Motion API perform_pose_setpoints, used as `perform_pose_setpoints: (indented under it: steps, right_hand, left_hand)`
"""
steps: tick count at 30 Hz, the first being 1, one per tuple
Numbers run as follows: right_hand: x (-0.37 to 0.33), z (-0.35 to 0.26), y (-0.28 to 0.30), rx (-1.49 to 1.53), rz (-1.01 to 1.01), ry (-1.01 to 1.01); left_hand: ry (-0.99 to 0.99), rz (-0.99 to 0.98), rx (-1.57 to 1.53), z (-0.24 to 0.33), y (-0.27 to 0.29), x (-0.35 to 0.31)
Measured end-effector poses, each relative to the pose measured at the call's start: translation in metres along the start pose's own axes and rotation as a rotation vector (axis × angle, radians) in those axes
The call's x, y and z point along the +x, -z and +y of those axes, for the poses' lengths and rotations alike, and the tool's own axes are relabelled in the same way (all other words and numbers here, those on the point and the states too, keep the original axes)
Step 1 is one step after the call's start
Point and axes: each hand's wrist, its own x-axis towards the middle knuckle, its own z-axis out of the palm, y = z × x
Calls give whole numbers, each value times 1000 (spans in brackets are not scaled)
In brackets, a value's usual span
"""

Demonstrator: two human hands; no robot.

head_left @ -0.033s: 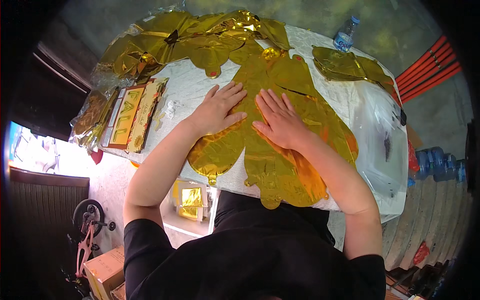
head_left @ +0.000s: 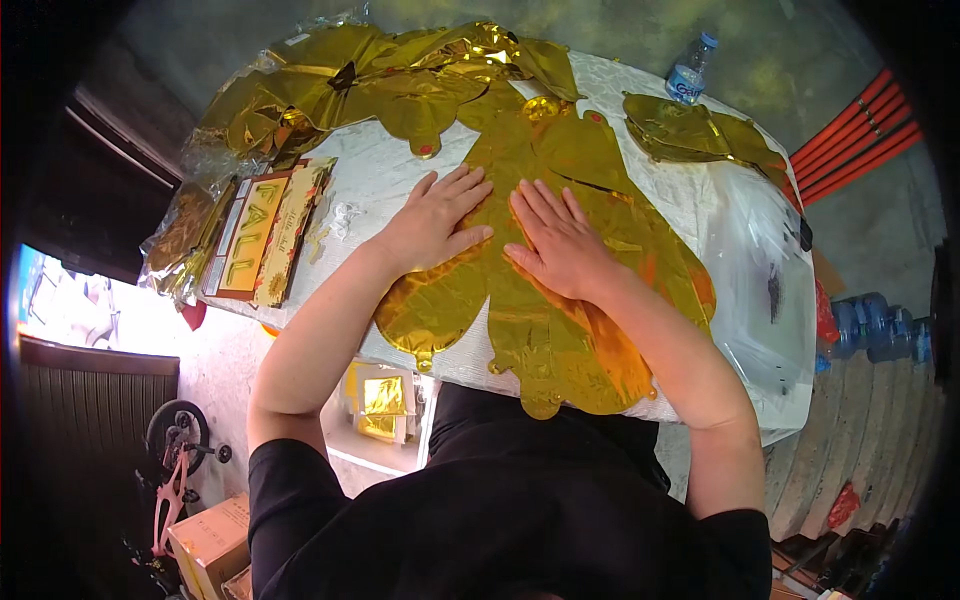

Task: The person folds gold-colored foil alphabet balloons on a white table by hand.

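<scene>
A large flat gold foil balloon (head_left: pixel 590 300) lies uninflated over the middle of the table, its lower end hanging at the near edge. My left hand (head_left: pixel 440 215) rests flat on its left part, fingers spread and pointing away from me. Palm down on the foil to the right lies my right hand (head_left: pixel 560 240), fingers stretched out and a little apart. Neither hand holds anything. More gold foil balloons (head_left: pixel 390 90) are heaped along the far left edge, overlapping the middle one. Some of the foil under both palms is hidden.
Printed flat packets (head_left: pixel 262 235) lie on the left of the white-covered table (head_left: pixel 370 160). Folded gold foil (head_left: pixel 690 130) and a water bottle (head_left: pixel 692 70) are at the far right, clear plastic bags (head_left: pixel 765 270) nearer. Below stands a white box (head_left: pixel 375 458) with gold packets.
</scene>
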Motion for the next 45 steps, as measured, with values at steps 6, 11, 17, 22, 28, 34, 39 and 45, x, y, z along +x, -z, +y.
perform_pose_setpoints:
  steps: [6, 11, 17, 22, 28, 34, 39, 45]
  right_hand:
    - [0, -2, -2, 14, 3, 14]
    - [0, -2, -2, 10, -19, 3]
    - [1, -1, -3, -16, -20, 0]
    - [2, -2, -3, 66, 19, 12]
    - [9, 20, 9, 526, 240, -76]
    - [1, 44, 46, 402, 160, -274]
    - [-27, 35, 22, 69, 4, -64]
    - [-23, 16, 6, 56, -11, -75]
  left_hand:
    - [19, 47, -47, 1, 8, 8]
    - [-92, 139, -44, 0, -4, 33]
    - [-135, 194, -63, -3, -18, 55]
    - [-130, 208, -90, -7, -15, 61]
    - [-122, 240, -48, -4, -17, 56]
    - [-106, 229, -31, -2, -18, 54]
    - [-116, 228, -43, -3, -18, 58]
    - [-123, 234, -49, -7, -20, 55]
